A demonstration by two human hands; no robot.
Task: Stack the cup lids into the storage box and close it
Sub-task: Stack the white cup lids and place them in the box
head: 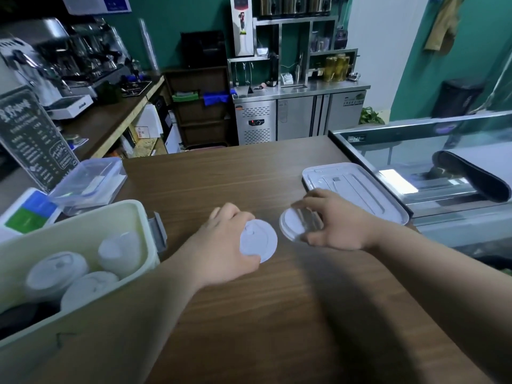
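Note:
My left hand [221, 245] grips a white cup lid [260, 241] above the middle of the wooden counter. Just right of it, my right hand [336, 220] holds a second white lid [291, 221], tilted up on edge. The pale green storage box [83, 214] stands open at the left with several stacks of white lids [58, 270] inside. Its white box lid [368, 189] lies flat on the counter at the right, partly behind my right hand.
A clear plastic container [91, 181] and a dark menu board [33, 137] stand behind the storage box. A glass display case [443, 162] borders the counter on the right. The wooden counter [249, 314] stretches toward me between my arms.

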